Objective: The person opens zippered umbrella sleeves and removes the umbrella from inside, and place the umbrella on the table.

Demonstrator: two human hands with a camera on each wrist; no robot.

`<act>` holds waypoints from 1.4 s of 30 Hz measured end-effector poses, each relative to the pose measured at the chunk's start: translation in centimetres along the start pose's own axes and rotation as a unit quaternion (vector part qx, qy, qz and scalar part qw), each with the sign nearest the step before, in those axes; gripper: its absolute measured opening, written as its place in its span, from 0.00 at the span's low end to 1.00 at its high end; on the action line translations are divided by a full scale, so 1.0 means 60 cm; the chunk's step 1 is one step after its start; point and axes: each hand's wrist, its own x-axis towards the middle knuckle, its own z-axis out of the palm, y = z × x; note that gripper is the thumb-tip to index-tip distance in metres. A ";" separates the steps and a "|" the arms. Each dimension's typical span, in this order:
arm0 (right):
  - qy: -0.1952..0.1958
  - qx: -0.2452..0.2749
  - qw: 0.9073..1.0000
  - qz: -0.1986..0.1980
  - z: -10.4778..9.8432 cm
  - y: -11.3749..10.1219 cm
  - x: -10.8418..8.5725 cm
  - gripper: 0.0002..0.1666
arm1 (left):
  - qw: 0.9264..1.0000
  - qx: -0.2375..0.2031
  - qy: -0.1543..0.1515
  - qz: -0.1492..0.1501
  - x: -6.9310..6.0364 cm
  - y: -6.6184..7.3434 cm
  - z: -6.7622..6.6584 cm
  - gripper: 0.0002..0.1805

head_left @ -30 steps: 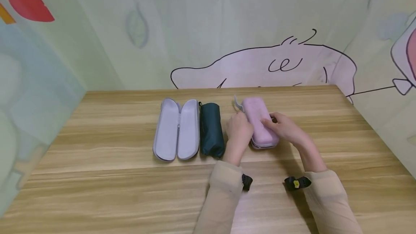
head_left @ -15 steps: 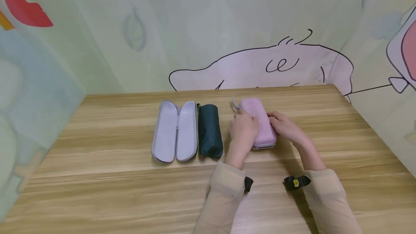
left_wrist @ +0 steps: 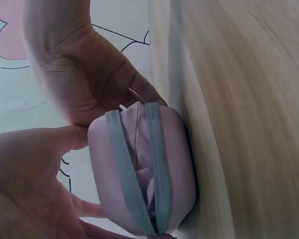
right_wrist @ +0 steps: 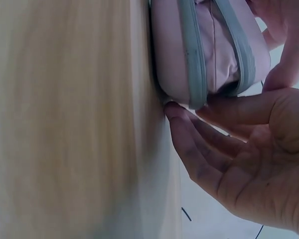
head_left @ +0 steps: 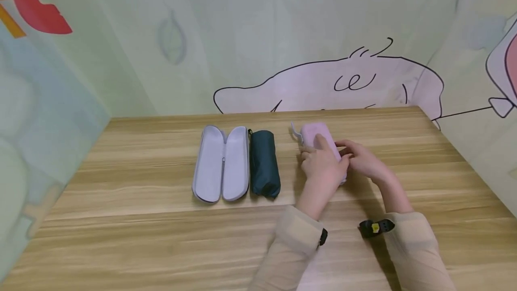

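A pink zip case (head_left: 312, 131) with a grey strap lies on the table right of centre. My left hand (head_left: 323, 166) spans its top, with the thumb on the right side, one finger stretched along the lid and the others at the left side. At the right edge my right hand (head_left: 365, 161) pinches the case with thumb and fingers near the zip. In the left wrist view the near end of the case (left_wrist: 177, 164) shows parted grey zip bands (left_wrist: 162, 174) with folded pink fabric between them. The right wrist view shows my right thumb against a zip band (right_wrist: 192, 55).
Left of the hands lies a dark teal fabric roll (head_left: 264, 163) with a small black loop. Next to it a case with pale lavender lining (head_left: 210, 165) is spread open in two halves. The wooden table (head_left: 141, 237) meets a printed cloth wall (head_left: 274, 21) behind.
My left hand has moved right from the case's left side onto its top. My right thumb has left the lid, and the right hand now holds the right edge. The case stays in place.
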 end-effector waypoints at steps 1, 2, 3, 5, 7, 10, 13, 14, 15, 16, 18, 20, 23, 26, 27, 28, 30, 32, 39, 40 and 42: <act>-0.003 0.003 1.000 -0.001 -0.002 0.002 0.000 0.37 | 1.000 0.003 0.000 0.000 0.000 0.001 0.001 0.48; -0.005 0.005 1.000 0.000 -0.003 0.004 0.000 0.37 | 1.000 0.005 0.002 0.001 0.000 0.002 0.002 0.48; -0.008 0.006 1.000 -0.001 -0.005 0.005 0.000 0.37 | 1.000 0.007 0.002 0.003 0.000 0.003 0.002 0.47; -0.011 0.006 1.000 0.000 -0.008 0.008 0.000 0.37 | 1.000 0.012 0.002 0.006 0.001 0.005 0.004 0.47; -0.012 0.006 1.000 0.000 -0.009 0.010 0.001 0.37 | 1.000 0.019 0.001 0.011 0.003 0.007 0.005 0.47; -0.010 0.001 1.000 0.002 -0.011 0.014 0.001 0.37 | 1.000 0.025 0.006 0.011 0.006 0.010 0.009 0.45; -0.010 0.001 1.000 0.010 -0.009 0.014 0.001 0.36 | 0.999 0.034 0.010 0.002 0.009 0.014 0.012 0.45; -0.011 -0.001 1.000 0.012 -0.009 0.014 0.000 0.35 | 0.999 0.039 0.011 -0.002 0.010 0.015 0.012 0.45; -0.012 0.000 1.000 0.016 -0.008 0.013 0.000 0.35 | 0.999 0.045 0.010 -0.005 0.012 0.016 0.013 0.46; -0.016 0.001 1.000 0.019 -0.008 0.013 0.000 0.34 | 0.999 0.051 0.010 -0.007 0.013 0.016 0.014 0.46; -0.023 0.004 0.999 0.024 -0.007 0.012 0.000 0.34 | 0.998 0.057 0.007 -0.010 0.016 0.017 0.014 0.47; -0.029 0.005 0.999 0.027 -0.007 0.013 0.000 0.33 | 0.998 0.059 0.003 -0.011 0.018 0.018 0.014 0.48; -0.037 0.010 0.999 0.028 -0.007 0.014 0.000 0.33 | 0.998 0.066 -0.006 -0.009 0.021 0.020 0.012 0.48; -0.044 0.019 0.999 0.026 -0.005 0.014 0.000 0.32 | 0.997 0.079 -0.012 -0.005 0.023 0.020 0.009 0.49; -0.046 0.022 0.998 0.026 -0.005 0.015 0.000 0.31 | 0.997 0.082 -0.013 -0.004 0.023 0.019 0.008 0.49; -0.048 0.025 0.998 0.025 -0.004 0.015 0.000 0.30 | 0.997 0.082 -0.013 -0.002 0.024 0.019 0.008 0.49; -0.051 0.030 0.998 0.025 -0.003 0.016 0.000 0.30 | 0.997 0.081 -0.012 0.001 0.025 0.018 0.007 0.49; -0.052 0.031 0.998 0.026 -0.003 0.016 0.000 0.30 | 0.997 0.076 -0.012 0.004 0.025 0.017 0.004 0.50; -0.056 0.032 0.997 0.029 -0.004 0.014 0.001 0.33 | 0.999 0.040 -0.022 0.017 0.029 0.004 -0.006 0.51; -0.057 0.033 0.997 0.030 -0.003 0.013 0.001 0.33 | 0.999 0.030 -0.022 0.019 0.029 0.001 -0.007 0.50; -0.060 0.034 0.997 0.032 -0.003 0.012 0.001 0.34 | 0.999 0.009 -0.023 0.023 0.028 -0.005 -0.009 0.50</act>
